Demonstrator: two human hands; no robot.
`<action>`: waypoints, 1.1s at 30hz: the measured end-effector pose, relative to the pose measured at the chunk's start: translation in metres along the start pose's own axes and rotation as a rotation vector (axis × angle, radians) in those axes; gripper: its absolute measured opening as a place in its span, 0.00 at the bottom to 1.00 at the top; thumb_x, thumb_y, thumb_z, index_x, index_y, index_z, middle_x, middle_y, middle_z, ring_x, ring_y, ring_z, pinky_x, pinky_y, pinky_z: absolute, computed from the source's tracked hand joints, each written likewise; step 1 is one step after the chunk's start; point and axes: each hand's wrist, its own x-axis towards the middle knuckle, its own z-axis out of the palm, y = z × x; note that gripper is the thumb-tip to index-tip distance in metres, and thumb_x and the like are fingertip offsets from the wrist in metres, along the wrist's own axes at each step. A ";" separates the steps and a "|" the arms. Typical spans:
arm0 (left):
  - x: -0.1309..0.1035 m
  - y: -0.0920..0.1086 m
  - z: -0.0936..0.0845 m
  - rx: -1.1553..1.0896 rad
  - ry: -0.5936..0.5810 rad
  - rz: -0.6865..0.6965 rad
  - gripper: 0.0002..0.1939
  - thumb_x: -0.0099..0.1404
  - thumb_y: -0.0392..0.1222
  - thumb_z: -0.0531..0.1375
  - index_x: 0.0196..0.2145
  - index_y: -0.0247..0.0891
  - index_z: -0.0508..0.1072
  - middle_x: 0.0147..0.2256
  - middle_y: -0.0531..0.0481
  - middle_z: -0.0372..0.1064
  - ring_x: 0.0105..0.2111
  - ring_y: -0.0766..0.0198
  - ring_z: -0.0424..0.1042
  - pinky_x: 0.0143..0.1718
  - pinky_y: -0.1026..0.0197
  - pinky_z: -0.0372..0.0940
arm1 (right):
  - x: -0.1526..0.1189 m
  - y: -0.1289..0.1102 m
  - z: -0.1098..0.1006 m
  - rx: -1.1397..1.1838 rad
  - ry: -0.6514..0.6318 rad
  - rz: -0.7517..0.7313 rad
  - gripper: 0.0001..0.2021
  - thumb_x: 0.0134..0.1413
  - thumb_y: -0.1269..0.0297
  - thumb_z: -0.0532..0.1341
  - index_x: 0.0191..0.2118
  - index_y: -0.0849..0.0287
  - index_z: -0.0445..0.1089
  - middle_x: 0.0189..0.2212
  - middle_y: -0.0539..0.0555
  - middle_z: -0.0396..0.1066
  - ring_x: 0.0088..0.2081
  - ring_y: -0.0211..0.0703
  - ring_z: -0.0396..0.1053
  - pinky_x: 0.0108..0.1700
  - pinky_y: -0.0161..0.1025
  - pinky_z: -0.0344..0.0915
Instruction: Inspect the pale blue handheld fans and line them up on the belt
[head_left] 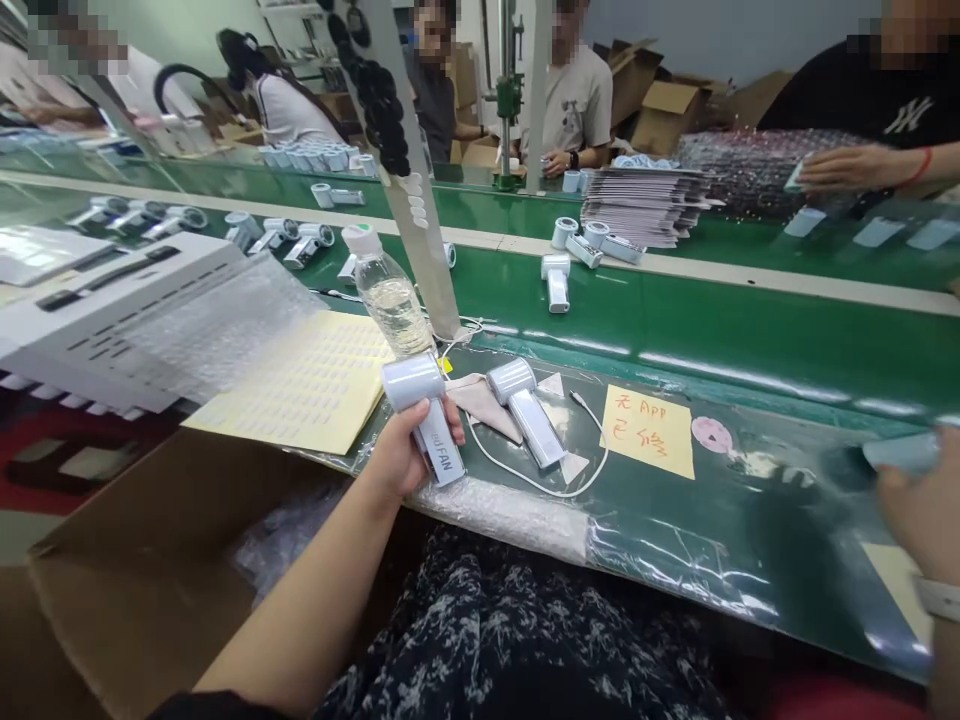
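My left hand (405, 450) is closed around the handle of a pale blue handheld fan (442, 445), its head up and the letters "edFAN" on the handle. It is held just over the table's front edge. A second handheld fan (534, 420) lies to its right, partly on a pinkish cloth (484, 405). A white cable (600, 465) loops around that fan. At the far right, my right hand (911, 510) is smeared by motion and partly out of frame. It grips a blurred pale blue object (900, 452) that resembles a handheld fan.
A water bottle (390, 300) stands by a slanted post (420, 220). Left are a yellow sticker sheet (322, 400) and a white machine (97, 310). A handwritten note (649, 430) lies on the table (750, 520). Several fans rest on the green belt (675, 320); co-workers sit beyond.
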 end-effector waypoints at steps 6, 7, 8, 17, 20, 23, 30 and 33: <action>0.008 -0.003 -0.013 -0.322 0.094 0.046 0.08 0.53 0.39 0.62 0.29 0.30 0.74 0.23 0.47 0.68 0.24 0.63 0.69 0.27 0.62 0.69 | -0.018 -0.221 0.003 0.480 -0.217 -0.535 0.23 0.56 0.59 0.55 0.55 0.65 0.66 0.53 0.71 0.66 0.58 0.68 0.59 0.59 0.67 0.56; 0.007 -0.002 -0.014 -0.364 0.099 0.040 0.08 0.53 0.39 0.61 0.28 0.30 0.74 0.23 0.47 0.68 0.24 0.64 0.69 0.26 0.62 0.69 | -0.019 -0.257 0.001 0.569 -0.228 -0.570 0.22 0.56 0.61 0.56 0.54 0.65 0.66 0.53 0.70 0.66 0.59 0.66 0.58 0.60 0.66 0.55; 0.006 -0.001 -0.014 -0.388 0.100 0.033 0.07 0.53 0.39 0.61 0.28 0.30 0.74 0.23 0.47 0.67 0.23 0.64 0.68 0.26 0.62 0.68 | -0.018 -0.290 -0.002 0.663 -0.251 -0.609 0.22 0.55 0.63 0.57 0.55 0.63 0.66 0.54 0.68 0.66 0.59 0.64 0.58 0.62 0.64 0.54; 0.000 0.002 -0.018 -0.477 0.086 -0.005 0.07 0.55 0.39 0.60 0.29 0.30 0.72 0.25 0.46 0.65 0.24 0.63 0.67 0.25 0.62 0.67 | -0.006 -0.491 0.011 1.284 -0.725 -0.431 0.42 0.39 0.59 0.73 0.60 0.63 0.55 0.55 0.67 0.69 0.56 0.57 0.68 0.58 0.53 0.63; -0.001 0.003 -0.020 -0.533 0.082 -0.002 0.06 0.56 0.39 0.60 0.29 0.32 0.71 0.25 0.48 0.63 0.24 0.65 0.66 0.25 0.63 0.66 | 0.002 -0.491 0.015 1.278 -0.732 -0.424 0.32 0.39 0.60 0.73 0.51 0.60 0.63 0.48 0.63 0.74 0.50 0.58 0.72 0.55 0.54 0.66; -0.001 0.003 -0.022 -0.596 0.079 -0.008 0.06 0.57 0.39 0.59 0.30 0.33 0.70 0.24 0.50 0.62 0.23 0.66 0.64 0.24 0.65 0.66 | 0.009 -0.454 -0.005 1.313 -0.648 -0.405 0.30 0.41 0.56 0.72 0.50 0.57 0.64 0.50 0.62 0.73 0.53 0.58 0.70 0.56 0.55 0.64; 0.003 0.003 -0.022 -0.686 0.096 -0.029 0.06 0.59 0.39 0.56 0.32 0.33 0.69 0.24 0.50 0.60 0.22 0.67 0.63 0.24 0.65 0.66 | -0.043 -0.339 -0.081 1.679 -1.232 -0.025 0.24 0.47 0.44 0.69 0.45 0.52 0.70 0.38 0.56 0.76 0.44 0.52 0.74 0.46 0.51 0.71; 0.004 0.003 -0.020 -0.685 0.104 -0.024 0.06 0.61 0.39 0.55 0.32 0.34 0.68 0.24 0.50 0.60 0.22 0.67 0.63 0.24 0.65 0.66 | -0.091 -0.315 -0.080 1.628 -1.780 0.557 0.26 0.46 0.40 0.68 0.40 0.57 0.71 0.31 0.56 0.76 0.36 0.50 0.76 0.37 0.46 0.73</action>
